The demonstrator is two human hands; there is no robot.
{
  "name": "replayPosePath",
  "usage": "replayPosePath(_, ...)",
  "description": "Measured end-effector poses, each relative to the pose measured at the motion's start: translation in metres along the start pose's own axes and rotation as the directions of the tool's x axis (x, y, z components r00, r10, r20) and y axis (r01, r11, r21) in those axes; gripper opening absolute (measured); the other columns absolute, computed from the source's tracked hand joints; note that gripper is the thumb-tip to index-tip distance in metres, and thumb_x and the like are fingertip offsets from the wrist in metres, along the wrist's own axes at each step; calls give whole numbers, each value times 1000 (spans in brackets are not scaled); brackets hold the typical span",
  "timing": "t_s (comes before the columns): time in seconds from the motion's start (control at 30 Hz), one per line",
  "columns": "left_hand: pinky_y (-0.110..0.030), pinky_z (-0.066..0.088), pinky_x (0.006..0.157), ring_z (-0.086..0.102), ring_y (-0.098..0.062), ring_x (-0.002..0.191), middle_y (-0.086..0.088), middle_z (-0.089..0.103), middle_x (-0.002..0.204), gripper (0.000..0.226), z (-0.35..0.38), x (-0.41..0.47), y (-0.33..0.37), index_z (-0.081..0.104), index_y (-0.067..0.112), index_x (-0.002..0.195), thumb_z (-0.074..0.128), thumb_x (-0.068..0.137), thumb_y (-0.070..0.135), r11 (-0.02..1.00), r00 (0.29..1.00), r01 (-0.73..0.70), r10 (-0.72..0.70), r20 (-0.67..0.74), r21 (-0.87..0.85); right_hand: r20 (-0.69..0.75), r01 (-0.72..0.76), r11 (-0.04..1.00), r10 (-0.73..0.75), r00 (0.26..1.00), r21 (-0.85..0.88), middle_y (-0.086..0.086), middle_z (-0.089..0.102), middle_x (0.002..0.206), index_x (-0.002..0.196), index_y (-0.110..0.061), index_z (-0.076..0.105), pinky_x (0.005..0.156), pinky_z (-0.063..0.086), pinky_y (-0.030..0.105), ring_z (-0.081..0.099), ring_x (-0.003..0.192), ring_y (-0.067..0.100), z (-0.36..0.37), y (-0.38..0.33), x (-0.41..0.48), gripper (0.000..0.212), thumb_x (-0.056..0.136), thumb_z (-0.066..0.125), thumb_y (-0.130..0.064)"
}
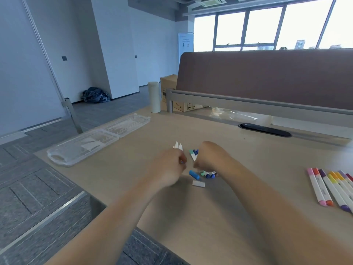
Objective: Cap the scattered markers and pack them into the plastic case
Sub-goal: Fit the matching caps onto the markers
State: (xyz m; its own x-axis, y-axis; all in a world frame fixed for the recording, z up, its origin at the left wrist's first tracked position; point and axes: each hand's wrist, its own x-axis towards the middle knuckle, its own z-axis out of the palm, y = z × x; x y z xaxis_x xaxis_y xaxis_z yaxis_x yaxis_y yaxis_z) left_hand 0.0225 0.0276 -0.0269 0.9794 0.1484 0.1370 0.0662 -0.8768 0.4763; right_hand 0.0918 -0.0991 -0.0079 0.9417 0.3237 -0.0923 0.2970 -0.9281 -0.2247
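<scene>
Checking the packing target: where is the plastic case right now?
Head view: the open plastic case lies along the left edge of the desk, left of the left hand, before the white bottle.

The bench [210,217] is finished in pale wood tone and the case [76,150] is left clear. The markers [317,188] are bodied in white and capped in pink, orange, purple and yellow, while loose caps [193,174] are coloured blue and white.

Office desk surroundings
A white cylindrical bottle [155,97] stands at the far edge of the wooden tabletop [210,217], near a cardboard box [169,83] and a brown partition [267,77]; a dark oval cable port [265,129] lies before the partition.
</scene>
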Motion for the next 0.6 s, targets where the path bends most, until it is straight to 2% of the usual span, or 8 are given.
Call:
replayPosePath(0.07,-22,36,77,57,-21,109,-2,62,112,24,6,4,0,68,24,112,59,91,19,995,995,-84,81,52,62,10,-4,1000,4,1000,-9,5,55,73,71,-12,55,63,46,29,61,75,22,5,0,4,21,86,69,-13)
replayPosePath(0.17,-23,34,80,51,-26,118,-6,55,119,26,9,10,1,70,26,110,59,89,16,982,984,-151,139,110,110,-14,-4,1000,4,1000,1,4,56,70,72,-13,59,60,43,29,55,67,20,12,4,9,16,78,72,-9)
replayPosePath(0.27,-23,34,73,50,-17,100,4,45,101,20,13,13,1,72,27,105,66,87,21,978,974,-188,173,148,94,-53,-6,998,9,999,65,5,59,69,77,-11,65,57,45,30,60,68,23,13,9,13,7,75,72,-8)
replayPosePath(0.37,-16,29,61,45,-12,89,7,44,94,17,16,16,1,74,25,100,72,84,26,971,967,-223,210,147,84,-51,4,993,2,999,116,8,68,80,84,-11,71,67,54,33,68,79,26,11,12,18,5,79,70,-11)
replayPosePath(0.47,-9,26,53,47,-11,85,8,50,91,13,17,20,0,73,19,96,72,85,27,977,968,-209,200,149,47,-73,4,992,5,997,123,8,69,84,87,-11,72,73,56,34,68,81,25,10,11,25,6,83,68,-11)
replayPosePath(0.6,-22,33,59,53,-17,83,4,57,89,10,10,25,-12,63,19,89,69,86,27,995,992,-104,103,75,5,-60,64,991,-57,997,114,8,70,96,97,-11,72,82,55,33,66,91,25,7,0,33,12,89,66,-17)
